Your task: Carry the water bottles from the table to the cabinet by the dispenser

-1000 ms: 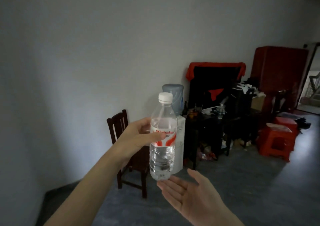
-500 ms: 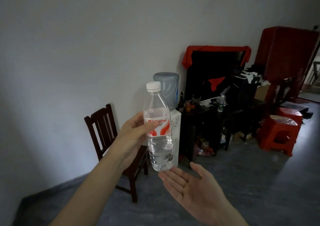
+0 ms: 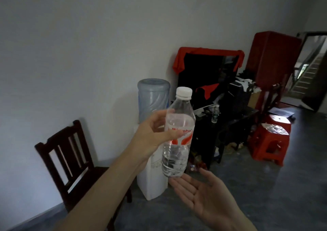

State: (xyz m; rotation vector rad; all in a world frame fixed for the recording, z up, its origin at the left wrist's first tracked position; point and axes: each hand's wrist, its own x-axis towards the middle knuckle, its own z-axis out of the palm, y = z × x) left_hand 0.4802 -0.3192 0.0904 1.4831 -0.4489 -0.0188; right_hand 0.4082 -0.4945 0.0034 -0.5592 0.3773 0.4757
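The left hand (image 3: 153, 133) covers part of the water bottle (image 3: 177, 135) label, so the red lettering reads only in part. The bottle hides the middle of the dispenser (image 3: 152, 174). Clutter on the dark table (image 3: 235, 114) is too dim to identify. The right hand's (image 3: 208, 199) wrist runs off the bottom edge.

Clear glossy plastic bottle (image 3: 177, 133); dark wood chair (image 3: 69, 158), matt.

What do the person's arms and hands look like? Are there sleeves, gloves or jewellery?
The left hand and the right hand are both bare, without gloves. No ring, watch or bracelet shows. Both forearms are uncovered as far as the picture reaches; no sleeve is visible.
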